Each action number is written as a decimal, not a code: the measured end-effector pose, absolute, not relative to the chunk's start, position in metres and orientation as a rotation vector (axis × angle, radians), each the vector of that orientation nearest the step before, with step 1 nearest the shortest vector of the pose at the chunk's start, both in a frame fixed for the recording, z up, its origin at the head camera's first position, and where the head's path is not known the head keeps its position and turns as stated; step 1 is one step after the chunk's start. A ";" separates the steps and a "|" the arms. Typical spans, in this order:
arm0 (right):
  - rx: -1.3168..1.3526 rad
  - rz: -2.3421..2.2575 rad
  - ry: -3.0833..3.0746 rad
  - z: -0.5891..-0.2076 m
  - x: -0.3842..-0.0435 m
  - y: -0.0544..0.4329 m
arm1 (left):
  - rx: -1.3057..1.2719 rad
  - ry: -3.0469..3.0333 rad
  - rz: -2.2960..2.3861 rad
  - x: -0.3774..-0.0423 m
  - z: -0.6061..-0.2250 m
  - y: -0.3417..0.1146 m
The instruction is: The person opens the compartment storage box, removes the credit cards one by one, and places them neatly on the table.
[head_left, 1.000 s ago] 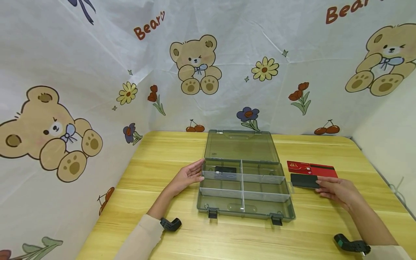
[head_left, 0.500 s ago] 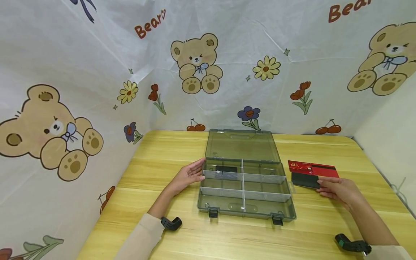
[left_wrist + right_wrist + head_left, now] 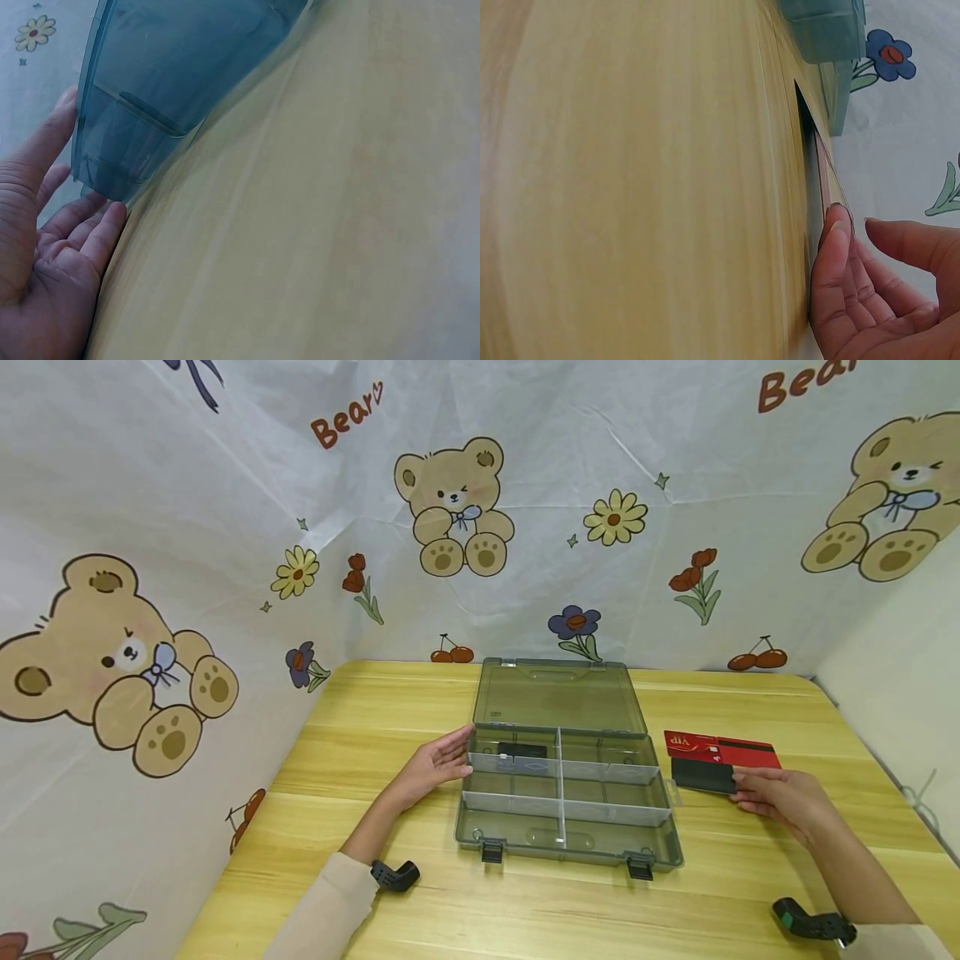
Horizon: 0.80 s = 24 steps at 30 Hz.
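A translucent grey-green compartment box (image 3: 506, 853) sits on the table with its lid (image 3: 558, 697) folded back. My left hand (image 3: 427, 770) rests against the box's left side, fingers fairly straight; in the left wrist view the thumb touches the rim and the other fingertips reach its lower edge. A small black flat piece (image 3: 531, 751) lies in the back left compartment. To the right of the box, my right hand (image 3: 783, 797) holds a black card (image 3: 702, 775) at its right edge, thumb above and fingers underneath. The right wrist view shows the card nearly edge-on, slightly tilted.
Just behind the black card lie a red VIP card (image 3: 686, 744) and another red card (image 3: 750, 754) with a dark stripe, side by side. Two black latches, including the left latch (image 3: 492, 852), stick out at the box's front. A bear-print cloth (image 3: 525, 610) hangs behind the wooden table (image 3: 525, 910).
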State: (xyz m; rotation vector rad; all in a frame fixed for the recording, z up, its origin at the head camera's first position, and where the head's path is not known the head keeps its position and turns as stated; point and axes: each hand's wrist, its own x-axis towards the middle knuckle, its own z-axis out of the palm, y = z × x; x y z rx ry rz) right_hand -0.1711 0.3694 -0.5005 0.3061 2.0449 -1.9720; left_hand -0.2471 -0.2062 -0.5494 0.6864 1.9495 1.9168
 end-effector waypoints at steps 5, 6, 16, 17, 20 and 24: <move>0.313 -1.989 2.037 -0.498 -0.170 0.368 | 0.688 1.943 1.919 -0.247 -0.550 -0.206; 0.320 -1.991 2.037 -0.498 -0.170 0.368 | 0.684 1.946 1.917 -0.246 -0.550 -0.206; 0.387 -1.962 2.048 -0.494 -0.172 0.370 | 0.667 1.967 1.908 -0.246 -0.547 -0.205; 0.387 -1.957 2.053 -0.494 -0.172 0.370 | 0.668 1.967 1.910 -0.247 -0.547 -0.205; 0.387 -1.924 2.083 -0.494 -0.172 0.371 | 0.673 1.963 1.915 -0.247 -0.548 -0.205; 0.373 -1.905 2.108 -0.494 -0.172 0.371 | 0.680 1.954 1.917 -0.247 -0.547 -0.205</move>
